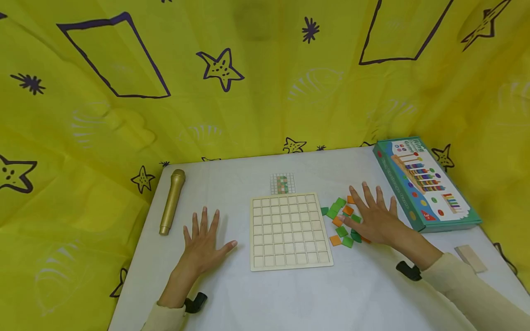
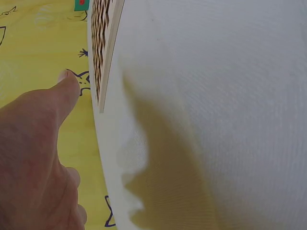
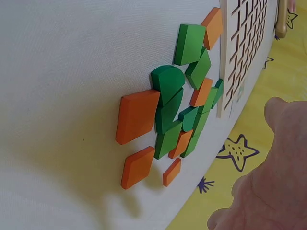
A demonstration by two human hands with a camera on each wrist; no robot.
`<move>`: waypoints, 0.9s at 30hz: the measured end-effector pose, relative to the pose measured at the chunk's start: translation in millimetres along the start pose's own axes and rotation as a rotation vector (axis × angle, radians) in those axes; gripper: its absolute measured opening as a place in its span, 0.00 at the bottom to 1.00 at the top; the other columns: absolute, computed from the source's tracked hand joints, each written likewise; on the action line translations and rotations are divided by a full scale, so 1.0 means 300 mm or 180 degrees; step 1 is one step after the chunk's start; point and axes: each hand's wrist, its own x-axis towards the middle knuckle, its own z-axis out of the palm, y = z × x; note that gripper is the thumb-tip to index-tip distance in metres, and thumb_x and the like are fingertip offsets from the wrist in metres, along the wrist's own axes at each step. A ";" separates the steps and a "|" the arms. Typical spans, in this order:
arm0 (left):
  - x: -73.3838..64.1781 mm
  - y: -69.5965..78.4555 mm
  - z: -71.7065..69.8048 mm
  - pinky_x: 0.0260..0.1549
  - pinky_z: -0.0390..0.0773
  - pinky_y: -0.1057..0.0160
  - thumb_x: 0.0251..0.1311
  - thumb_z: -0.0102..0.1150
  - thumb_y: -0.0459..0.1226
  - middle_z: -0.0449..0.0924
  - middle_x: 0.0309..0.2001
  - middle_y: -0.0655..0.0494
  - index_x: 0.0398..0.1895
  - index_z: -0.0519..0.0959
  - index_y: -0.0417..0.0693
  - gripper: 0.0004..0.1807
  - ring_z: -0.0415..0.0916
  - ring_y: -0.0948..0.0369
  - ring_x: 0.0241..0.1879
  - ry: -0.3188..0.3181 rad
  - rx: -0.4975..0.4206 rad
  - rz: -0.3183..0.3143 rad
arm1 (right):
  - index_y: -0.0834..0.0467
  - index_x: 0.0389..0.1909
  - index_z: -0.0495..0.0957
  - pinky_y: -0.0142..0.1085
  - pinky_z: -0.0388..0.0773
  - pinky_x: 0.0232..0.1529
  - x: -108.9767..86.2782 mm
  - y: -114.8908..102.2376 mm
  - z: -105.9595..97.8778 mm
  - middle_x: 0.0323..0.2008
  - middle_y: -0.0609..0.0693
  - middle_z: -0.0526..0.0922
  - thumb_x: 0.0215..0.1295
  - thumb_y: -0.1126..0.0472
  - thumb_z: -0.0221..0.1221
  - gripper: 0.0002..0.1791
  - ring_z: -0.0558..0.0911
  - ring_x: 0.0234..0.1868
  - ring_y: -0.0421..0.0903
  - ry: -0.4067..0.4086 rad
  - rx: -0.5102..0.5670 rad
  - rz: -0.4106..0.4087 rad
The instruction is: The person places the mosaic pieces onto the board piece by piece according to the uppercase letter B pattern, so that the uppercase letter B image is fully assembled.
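Left hand (image 1: 200, 250): back up, fingers (image 1: 204, 224) straight and fanned, left thumb (image 1: 227, 248) out to the right. Right hand (image 1: 376, 221): same spread, right thumb (image 1: 351, 223) pointing left, farther forward than the left. Right forearm (image 1: 468, 280) slants in from near right, left forearm (image 1: 173, 289) from near left.

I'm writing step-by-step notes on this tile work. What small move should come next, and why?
I'd probably have the right hand pinch the orange tile nearest the grid board. That tile lies uncovered, the hand is spread close by and holds nothing, no tile sits in the board's squares, and the small card beyond it shows a green-and-orange pattern.
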 end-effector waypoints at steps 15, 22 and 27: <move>-0.003 0.000 0.013 0.72 0.30 0.20 0.66 0.55 0.70 0.25 0.85 0.38 0.88 0.41 0.49 0.60 0.22 0.32 0.83 0.0025 -0.0098 0.0058 | 0.56 0.86 0.35 0.84 0.26 0.66 0.000 0.001 -0.008 0.82 0.74 0.31 0.75 0.27 0.48 0.56 0.31 0.77 0.85 -0.0010 0.0056 0.0064; -0.002 0.014 0.017 0.73 0.30 0.22 0.66 0.57 0.69 0.25 0.85 0.38 0.87 0.42 0.49 0.59 0.23 0.33 0.83 -0.0001 -0.0209 0.0121 | 0.60 0.86 0.34 0.82 0.34 0.69 0.044 0.053 -0.010 0.82 0.75 0.36 0.78 0.39 0.56 0.55 0.39 0.78 0.82 0.0070 0.0358 0.0022; 0.006 0.038 0.025 0.75 0.33 0.24 0.66 0.59 0.67 0.27 0.86 0.38 0.87 0.44 0.49 0.58 0.25 0.33 0.83 -0.0002 -0.0340 0.0252 | 0.68 0.83 0.46 0.74 0.54 0.73 0.090 0.102 -0.005 0.79 0.76 0.51 0.78 0.58 0.60 0.45 0.54 0.78 0.77 0.0203 0.0666 -0.0180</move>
